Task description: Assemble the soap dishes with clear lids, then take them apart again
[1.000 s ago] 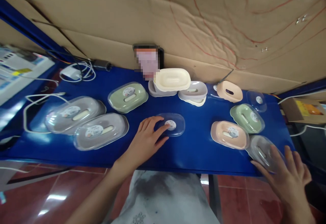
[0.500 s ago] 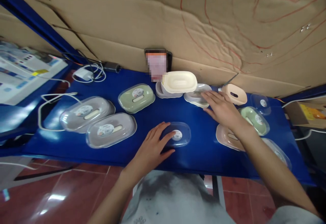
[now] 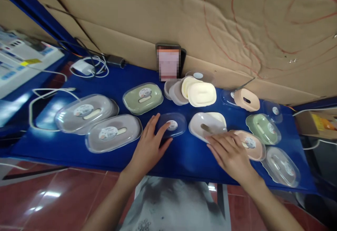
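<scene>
While pressing flat on the clear lid (image 3: 171,127) with the left hand (image 3: 149,147), fingers loosely spread and pinching nothing, risks skidding it over the slick blue table (image 3: 184,161) toward the near edge; probably takes only a slightly slanted push. Sits about mid-table, sticker up, just left of the white tray (image 3: 207,126).

Same worry with the right hand (image 3: 230,152): spread open, palm down, fingertips touching the tray's near rim, gripping nothing. Could shove the tray sideways into the pink box (image 3: 251,145) lying just beside the knuckles, or rock it, seeming to rest partly on a cream piece underneath. Cannot tell how steady.

Farther right, could catch the grey box (image 3: 281,166) with a wrist or forearm and send it off the front corner, being so near the edge.

To the left, leaves 2 larger grey boxes (image 3: 113,138) well apart from the left hand, so little danger there.

Beyond, keep clear of the green box (image 3: 143,97) and, more so, the cream stack (image 3: 201,93), propped at a tilt against grey tubs near the cardboard wall (image 3: 158,10); looks easy to topple with 1 careless reach.
</scene>
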A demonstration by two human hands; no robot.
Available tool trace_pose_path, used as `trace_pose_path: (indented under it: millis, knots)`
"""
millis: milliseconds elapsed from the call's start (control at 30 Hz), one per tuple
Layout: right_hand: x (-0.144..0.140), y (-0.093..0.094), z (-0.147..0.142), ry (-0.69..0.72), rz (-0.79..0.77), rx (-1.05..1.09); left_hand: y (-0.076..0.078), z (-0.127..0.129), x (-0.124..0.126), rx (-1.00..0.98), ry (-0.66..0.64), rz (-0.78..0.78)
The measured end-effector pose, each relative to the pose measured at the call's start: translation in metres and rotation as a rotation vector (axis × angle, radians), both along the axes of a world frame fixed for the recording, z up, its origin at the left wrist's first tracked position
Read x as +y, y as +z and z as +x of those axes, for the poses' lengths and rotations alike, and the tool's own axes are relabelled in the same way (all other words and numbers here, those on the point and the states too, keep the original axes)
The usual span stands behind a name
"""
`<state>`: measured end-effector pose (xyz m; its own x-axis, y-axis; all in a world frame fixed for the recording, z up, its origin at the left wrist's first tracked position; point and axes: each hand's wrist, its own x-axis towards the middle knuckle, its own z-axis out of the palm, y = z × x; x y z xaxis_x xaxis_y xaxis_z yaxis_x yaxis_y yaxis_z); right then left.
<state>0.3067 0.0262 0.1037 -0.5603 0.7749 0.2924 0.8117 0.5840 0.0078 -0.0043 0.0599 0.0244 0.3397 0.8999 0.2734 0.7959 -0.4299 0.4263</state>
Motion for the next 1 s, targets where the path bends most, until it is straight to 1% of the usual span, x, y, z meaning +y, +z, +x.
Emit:
trace_pose_path:
  millis: [100,167,267,367,467,567,700,867,1000]
  knots:
    - [-0.001,-0.007,0.011,-0.048,0.008,0.017,0.006,0.008,0.003,0.009,0.023,0.083]
    - [0.007,-0.010,0.023,-0.090,0.009,0.004,0.012,0.017,0.000,-0.011,-0.005,0.133]
    - [0.018,-0.015,0.037,-0.128,-0.037,-0.027,0.021,0.033,-0.008,-0.050,-0.114,0.146]
    - [0.024,-0.019,0.044,-0.137,-0.109,-0.032,0.026,0.050,-0.014,-0.070,-0.222,0.130]
    - [0.025,-0.023,0.047,-0.092,-0.170,0.006,0.028,0.062,-0.016,-0.081,-0.271,0.128]
    - [0.023,-0.024,0.048,-0.035,-0.211,0.041,0.029,0.071,-0.014,-0.075,-0.271,0.135]
    - [0.014,-0.026,0.041,0.056,-0.233,0.007,0.027,0.078,-0.012,-0.013,-0.269,0.158]
    - [0.000,-0.029,0.024,0.118,-0.165,-0.076,0.021,0.076,-0.015,0.016,-0.283,0.161]
    - [-0.002,-0.028,0.017,0.156,-0.076,-0.114,0.017,0.068,-0.021,0.029,-0.301,0.203]
